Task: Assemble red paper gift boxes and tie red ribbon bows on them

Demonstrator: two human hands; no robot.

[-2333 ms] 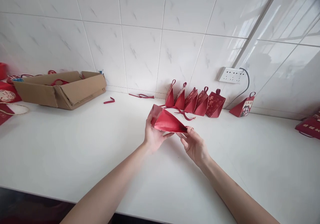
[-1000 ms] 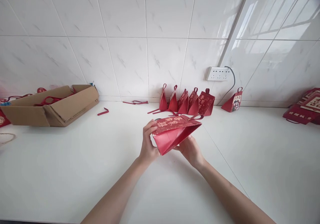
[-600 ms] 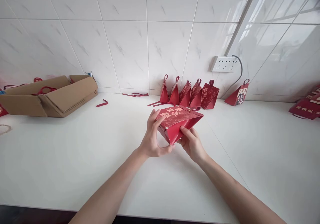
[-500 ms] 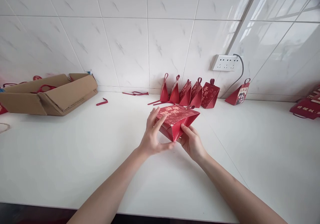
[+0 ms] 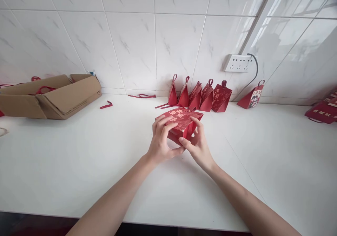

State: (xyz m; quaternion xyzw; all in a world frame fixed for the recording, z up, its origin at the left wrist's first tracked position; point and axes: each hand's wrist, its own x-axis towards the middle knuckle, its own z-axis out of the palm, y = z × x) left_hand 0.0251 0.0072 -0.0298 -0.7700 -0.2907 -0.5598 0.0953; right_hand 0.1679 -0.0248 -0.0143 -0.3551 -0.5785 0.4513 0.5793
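Between my two hands is a red paper gift box (image 5: 181, 122) with pale printed characters and a small ribbon loop at its far end. It lies tilted on its side, low over the white table. My left hand (image 5: 163, 137) grips its left side, fingers across the printed face and thumb underneath. My right hand (image 5: 197, 143) is closed on the right end, with a fingertip on the top edge and the thumb at the near corner. The underside of the box is hidden.
Several finished-looking red boxes (image 5: 195, 97) with ribbon loops stand along the wall. Another red box (image 5: 252, 96) sits apart near a power strip (image 5: 237, 63). At left is an open cardboard box (image 5: 71, 100). Red ribbon strips (image 5: 106, 105) lie nearby, and red packaging (image 5: 322, 111) is far right.
My right hand has shifted from the box's end face to its top edge and near corner. The box has turned slightly and moved a little left.
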